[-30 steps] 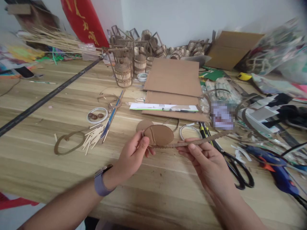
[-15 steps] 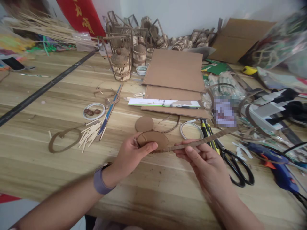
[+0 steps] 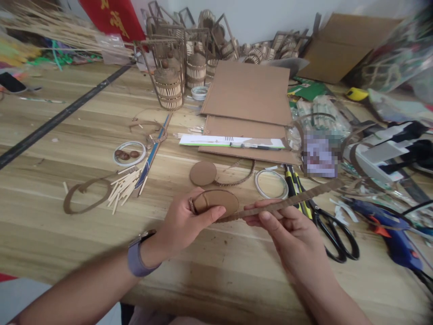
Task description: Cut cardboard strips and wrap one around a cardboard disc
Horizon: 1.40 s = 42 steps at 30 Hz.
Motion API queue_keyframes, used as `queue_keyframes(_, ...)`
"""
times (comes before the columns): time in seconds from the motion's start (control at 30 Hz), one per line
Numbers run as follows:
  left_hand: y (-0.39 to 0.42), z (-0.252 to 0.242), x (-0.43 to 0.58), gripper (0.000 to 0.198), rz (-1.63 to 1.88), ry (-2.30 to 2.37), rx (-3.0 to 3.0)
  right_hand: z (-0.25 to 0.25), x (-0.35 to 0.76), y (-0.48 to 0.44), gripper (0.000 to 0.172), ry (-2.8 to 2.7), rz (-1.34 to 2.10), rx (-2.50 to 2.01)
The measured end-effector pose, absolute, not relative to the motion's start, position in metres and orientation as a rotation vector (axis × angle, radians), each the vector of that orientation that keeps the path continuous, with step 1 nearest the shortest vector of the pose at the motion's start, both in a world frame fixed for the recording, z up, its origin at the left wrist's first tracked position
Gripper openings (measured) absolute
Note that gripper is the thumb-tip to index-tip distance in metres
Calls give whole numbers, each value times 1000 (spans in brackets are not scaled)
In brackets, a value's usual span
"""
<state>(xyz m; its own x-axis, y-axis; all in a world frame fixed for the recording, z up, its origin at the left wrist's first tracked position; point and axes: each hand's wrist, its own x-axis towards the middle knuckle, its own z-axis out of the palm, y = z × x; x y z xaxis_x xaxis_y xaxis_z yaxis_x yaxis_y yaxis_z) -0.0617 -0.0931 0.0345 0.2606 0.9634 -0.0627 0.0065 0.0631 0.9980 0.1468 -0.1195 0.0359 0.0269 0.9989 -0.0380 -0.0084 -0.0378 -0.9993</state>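
My left hand (image 3: 184,221) is closed round an oval-looking brown cardboard disc (image 3: 221,201), its thumb lying across the front edge. A corrugated cardboard strip (image 3: 304,195) runs from the disc's near rim out to the right. Between thumb and fingers, my right hand (image 3: 287,230) pinches this strip a short way from the disc; the strip's far end sticks up past the fingers. Just beyond the left hand, a second cardboard disc (image 3: 203,173) lies flat on the table, and a curved ribbed strip (image 3: 237,181) lies beside it.
Black-handled scissors (image 3: 334,234), a yellow-black cutter (image 3: 297,189) and a blue glue gun (image 3: 389,232) lie at right. Tape rolls (image 3: 270,184), small sticks (image 3: 125,189) and cardboard sheets (image 3: 248,90) lie around. Small slatted buckets (image 3: 169,90) stand at the back.
The view has shifted slightly. The disc's near edge and the strip have moved a little in my hands, and the strip's free end reaches slightly higher. Both hands keep their hold.
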Motion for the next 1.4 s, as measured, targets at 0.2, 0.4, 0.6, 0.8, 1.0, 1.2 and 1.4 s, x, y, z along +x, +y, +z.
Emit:
queue_keyframes(0.2, -95, 37, -63, 17, 912, 1148, 1416, 41, 146, -120, 19, -1218, 1192, -1231)
queue_keyframes(0.4, -95, 35, -64, 17, 855, 1149, 1528, 47, 143, -120, 23, -1273, 1152, -1258)
queue_keyframes(0.6, -95, 38, -64, 12, 834, 1120, 1606, 47, 145, -121, 23, -1349, 1127, -1326)
queue_keyframes(0.8, -93, 37, -65, 10, 787, 1122, 1642, 45, 146, -122, 23, -1400, 1146, -1345)
queue_keyframes(1.0, -92, 38, -66, 13, 715, 1111, 1735, 41, 149, -123, 18, -1485, 1108, -1417)
queue_keyframes(1.2, -92, 37, -66, 16, 628, 1106, 1875, 40, 149, -123, 18, -1655, 1068, -1468)
queue_keyframes(1.4, -91, 36, -65, 18, 521, 1125, 1983, 46, 146, -120, 16, -1827, 1039, -1476)
